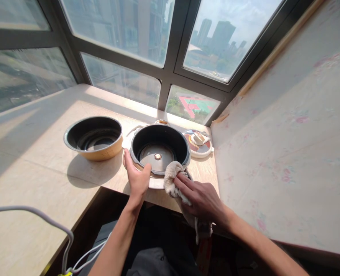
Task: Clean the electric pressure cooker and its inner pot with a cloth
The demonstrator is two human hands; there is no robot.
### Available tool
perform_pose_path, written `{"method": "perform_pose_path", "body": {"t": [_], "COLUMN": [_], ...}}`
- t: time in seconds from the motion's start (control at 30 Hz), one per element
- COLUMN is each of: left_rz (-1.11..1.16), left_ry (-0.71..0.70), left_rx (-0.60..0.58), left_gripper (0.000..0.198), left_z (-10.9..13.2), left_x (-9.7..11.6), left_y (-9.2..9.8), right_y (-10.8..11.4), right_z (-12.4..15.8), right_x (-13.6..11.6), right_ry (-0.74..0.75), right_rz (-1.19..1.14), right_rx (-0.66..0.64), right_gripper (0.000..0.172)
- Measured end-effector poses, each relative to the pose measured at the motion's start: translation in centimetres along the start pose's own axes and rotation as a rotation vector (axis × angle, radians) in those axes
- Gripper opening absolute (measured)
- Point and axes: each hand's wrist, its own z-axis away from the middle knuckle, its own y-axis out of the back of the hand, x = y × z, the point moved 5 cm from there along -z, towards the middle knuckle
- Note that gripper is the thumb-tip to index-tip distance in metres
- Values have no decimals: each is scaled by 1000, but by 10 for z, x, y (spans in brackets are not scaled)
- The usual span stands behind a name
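A rice cooker body (pixel 152 182) stands near the front edge of the ledge, its dark inside and round heating plate (pixel 147 155) in view. My left hand (pixel 137 177) grips its left front rim, thumb over the edge. My right hand (pixel 197 195) is closed on a crumpled white cloth (pixel 173 179), which presses on the front right of the cooker's rim. Part of the cloth hangs below that hand. To the left sits the removed inner pot (pixel 103 154), dark inside and golden outside. Right of the cooker lies a round white lid (pixel 202 154) with a knob-like part on top.
Windows with dark frames (pixel 124 53) rise behind the pale ledge (pixel 28 161). A flowered wall (pixel 273 165) closes in the right side. A grey cable (pixel 28 209) crosses the lower left, with white cords (pixel 89 253) beside it. The ledge's front edge drops off before me.
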Motion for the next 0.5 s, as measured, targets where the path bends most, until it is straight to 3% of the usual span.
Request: {"method": "perform_pose_path", "body": {"t": [0.17,0.3,0.4,0.5], "left_rz": [-16,-21,0,20], "left_ry": [-21,-28,-44,-58], "left_rx": [-24,-36,-32,-36], "left_gripper": [101,100,99,96], "left_z": [-4,-5,-8,-14], "left_x": [1,1,-1,-5], "left_y": [2,2,4,8], "right_y": [6,11,12,12], "right_z": [-10,-13,-8,8], "right_x": [15,41,72,114], "right_ry": [-9,-106,-267,-524], "right_rz": [18,15,14,-9], "right_rx": [-91,-123,-138,-118], "right_gripper": [58,49,46,39]}}
